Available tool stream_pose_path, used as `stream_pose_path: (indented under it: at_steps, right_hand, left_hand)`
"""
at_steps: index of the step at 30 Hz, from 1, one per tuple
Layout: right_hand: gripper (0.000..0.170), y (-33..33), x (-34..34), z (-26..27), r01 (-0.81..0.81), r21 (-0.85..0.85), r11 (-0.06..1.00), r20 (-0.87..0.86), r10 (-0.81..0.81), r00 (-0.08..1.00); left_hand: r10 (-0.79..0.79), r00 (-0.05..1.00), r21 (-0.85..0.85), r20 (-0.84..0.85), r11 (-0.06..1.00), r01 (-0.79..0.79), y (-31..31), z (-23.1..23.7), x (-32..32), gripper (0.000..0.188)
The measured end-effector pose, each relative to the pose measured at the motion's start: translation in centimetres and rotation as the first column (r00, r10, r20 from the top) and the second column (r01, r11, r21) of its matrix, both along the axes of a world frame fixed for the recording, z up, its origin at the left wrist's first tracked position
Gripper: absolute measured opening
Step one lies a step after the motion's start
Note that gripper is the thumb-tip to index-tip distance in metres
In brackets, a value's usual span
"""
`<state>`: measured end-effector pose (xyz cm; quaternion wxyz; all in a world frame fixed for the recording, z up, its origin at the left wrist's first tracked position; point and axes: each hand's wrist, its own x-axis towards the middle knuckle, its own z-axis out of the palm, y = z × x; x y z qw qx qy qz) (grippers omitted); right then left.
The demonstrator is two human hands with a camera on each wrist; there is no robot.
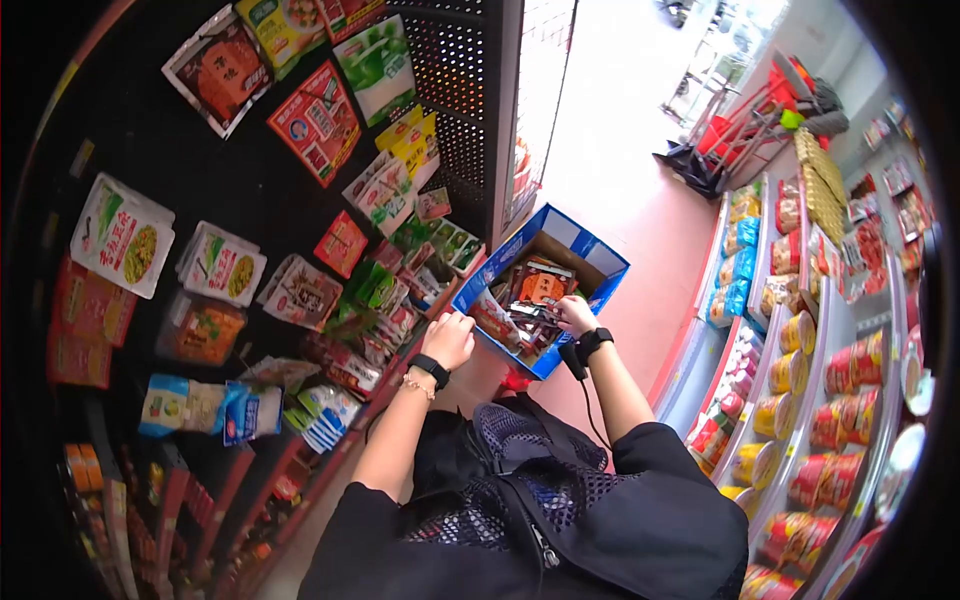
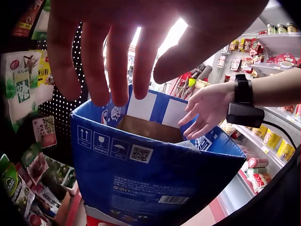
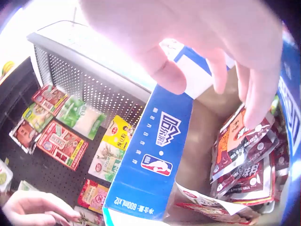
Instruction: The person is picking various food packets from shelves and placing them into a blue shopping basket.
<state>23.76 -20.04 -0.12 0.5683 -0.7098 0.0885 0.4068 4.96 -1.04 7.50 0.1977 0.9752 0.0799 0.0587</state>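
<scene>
A blue cardboard box (image 1: pixel 590 245) stands open-topped in front of me, holding several seasoning packets (image 3: pixel 235 146) in dark red and brown wrappers. My right hand (image 1: pixel 577 315) is over its opening, with loosely bent fingers; in the right wrist view the fingertips overlap the top packets. Left of the box, my left hand (image 1: pixel 447 340) hangs in the air beside the shelf edge. The left wrist view shows its fingers (image 2: pixel 117 61) extended, with nothing between them, and the right hand (image 2: pixel 209 108) at the far side of the box.
A black pegboard shelf on the left carries hanging seasoning packets (image 1: pixel 320 120) and more packets (image 1: pixel 340 365) below. Shelves of cup noodles (image 1: pixel 845 415) line the right. Red-handled cleaning tools (image 1: pixel 735 130) stand beyond the box on the pink floor (image 1: pixel 650 230).
</scene>
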Motion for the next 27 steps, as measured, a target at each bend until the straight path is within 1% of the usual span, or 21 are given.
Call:
stream_pose_path:
  at_steps: [1, 2, 3, 4, 5, 6, 8, 9, 10, 11, 12, 13, 14, 16, 17, 18, 21, 24, 25, 26, 27]
  right_hand:
    - [0.024, 0.1, 0.2, 1.4, 0.004, 0.031, 1.000, -0.053, -0.002, 0.999]
    - [0.025, 0.4, 0.6, 1.0, 0.094, -0.050, 0.994, -0.081, -0.098, 0.992]
    - [0.025, 0.8, 1.1, 0.9, 0.094, -0.093, 0.991, -0.110, -0.104, 0.988]
    - [0.025, 1.0, 1.6, 0.2, 0.099, -0.133, 0.986, -0.137, -0.117, 0.984]
    - [0.028, 1.6, 1.7, -1.9, 0.236, 0.053, 0.970, -0.169, -0.225, 0.960]
    - [0.028, 2.1, 1.9, -2.8, 0.239, 0.055, 0.969, -0.178, -0.226, 0.958]
    - [0.023, 2.7, 2.5, -4.5, 0.256, 0.092, 0.962, -0.287, -0.221, 0.932]
    - [0.018, 2.7, 3.1, -5.2, 0.101, -0.130, 0.986, -0.180, -0.124, 0.976]
    - [0.018, 2.7, 3.1, -6.1, 0.112, -0.128, 0.985, -0.182, -0.135, 0.974]
    - [0.016, 2.6, 2.9, -6.9, 0.144, -0.093, 0.985, -0.183, -0.159, 0.970]
    - [0.014, 2.6, 2.9, -8.3, 0.180, -0.057, 0.982, -0.183, -0.187, 0.965]
    - [0.011, 3.1, 2.9, -10.0, 0.232, -0.140, 0.963, -0.085, -0.245, 0.966]
    - [0.011, 2.8, 3.0, -11.4, 0.249, -0.142, 0.958, -0.081, -0.262, 0.962]
    - [0.024, 2.1, 3.2, -13.2, 0.019, -0.286, 0.958, 0.067, 0.000, 0.998]
    - [0.031, 2.0, 3.7, -13.7, -0.087, -0.369, 0.926, 0.121, 0.140, 0.983]
    - [0.035, 2.4, 3.6, -12.2, -0.140, -0.464, 0.875, 0.076, 0.197, 0.977]
    - [0.027, 2.5, 2.8, -10.8, -0.143, -0.501, 0.853, 0.037, 0.186, 0.982]
    - [0.030, 3.1, 1.9, -10.2, -0.063, -0.444, 0.894, -0.073, 0.034, 0.997]
    - [0.030, 3.4, 1.6, -9.9, -0.060, -0.445, 0.893, -0.078, 0.028, 0.997]
    - [0.027, 3.6, 1.1, -9.5, -0.027, -0.419, 0.908, -0.147, -0.038, 0.988]
    - [0.024, 3.7, 1.0, -9.2, 0.013, -0.395, 0.918, -0.211, -0.105, 0.972]
  left_hand:
    - [0.010, 0.999, -0.028, -0.037, 1.000, -0.011, -0.2, 0.1, 0.4, 0.013]
    - [0.014, 0.997, -0.057, -0.075, 0.998, -0.019, -0.3, 0.3, 0.6, 0.015]
    - [0.027, 0.996, -0.056, -0.087, 0.998, -0.032, -0.4, 0.2, 0.8, 0.015]
    - [0.034, 0.994, -0.118, -0.099, 0.992, -0.046, -0.3, 0.2, 1.1, 0.016]
    - [0.035, 0.993, -0.178, -0.111, 0.982, -0.055, -0.2, 0.1, 1.4, 0.017]
    - [0.033, 0.992, -0.173, -0.118, 0.983, -0.054, -0.1, -0.1, 1.8, 0.017]
    - [0.044, 0.976, -0.360, -0.215, 0.925, -0.121, 0.1, -0.5, 2.5, 0.019]
    - [0.012, 0.967, -0.429, -0.253, 0.895, -0.123, 0.3, -1.0, 3.0, 0.020]
    - [0.001, 0.967, -0.427, -0.255, 0.897, -0.114, 0.4, -1.5, 3.3, 0.020]
    - [0.012, 0.944, -0.706, -0.329, 0.661, -0.255, 0.6, -2.0, 3.8, 0.019]
    - [-0.010, 0.915, -0.866, -0.403, 0.328, -0.378, 0.7, -2.1, 4.5, 0.019]
    - [-0.005, 0.890, -0.875, -0.455, 0.187, -0.446, 0.6, -0.8, 5.1, 0.018]
    - [0.007, 0.869, -0.869, -0.495, 0.019, -0.495, 0.7, -0.5, 5.6, 0.018]
    - [0.000, 0.858, -0.842, -0.513, -0.194, -0.504, 1.0, -1.5, 6.6, 0.019]
    - [-0.062, 0.842, -0.808, -0.535, -0.254, -0.532, 1.3, -2.2, 7.3, 0.021]
    - [-0.081, 0.810, -0.773, -0.581, -0.258, -0.580, 1.3, -2.3, 8.0, 0.024]
    - [-0.118, 0.776, -0.743, -0.620, -0.231, -0.629, 1.3, -3.4, 9.5, 0.027]
    - [-0.140, 0.741, -0.711, -0.657, -0.209, -0.671, 1.6, -4.1, 11.0, 0.029]
    - [-0.154, 0.738, -0.701, -0.657, -0.238, -0.673, 1.8, -4.5, 11.3, 0.027]
    - [-0.169, 0.735, -0.687, -0.657, -0.267, -0.676, 2.0, -4.8, 11.5, 0.025]
    - [-0.172, 0.724, -0.679, -0.668, -0.257, -0.687, 2.2, -5.0, 11.6, 0.026]
